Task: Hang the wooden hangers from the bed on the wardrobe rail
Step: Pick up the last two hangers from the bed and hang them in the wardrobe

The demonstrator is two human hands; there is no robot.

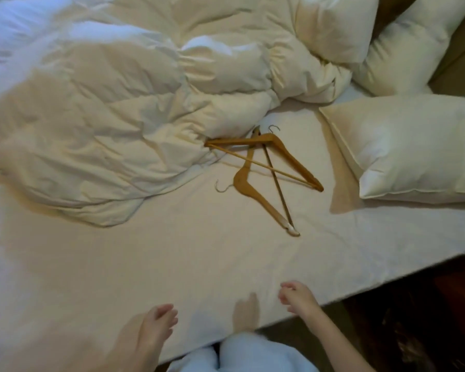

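Pale blue clothing (242, 357) fills the bottom of the view at the near edge of the bed (172, 264), with both hands just above it over the sheet. The two wooden hangers (257, 141) lie crossed well up from that edge, between the bunched duvet (105, 130) and the nearest pillow (414, 146). The far hanger (293, 159) has one tip at or under the duvet's fold, and the near hanger (261, 201) lies across it, hook toward the duvet. Lifting either alone would likely drag its partner, and a hook could catch the bedding; which lies on top I cannot tell. The left hand (156, 326) hovers low, fingers loosely bent, holding nothing. The right hand (297, 296) reaches a little farther forward, fingers slackly curled, also empty. Both are blurred. No wardrobe rail shows.
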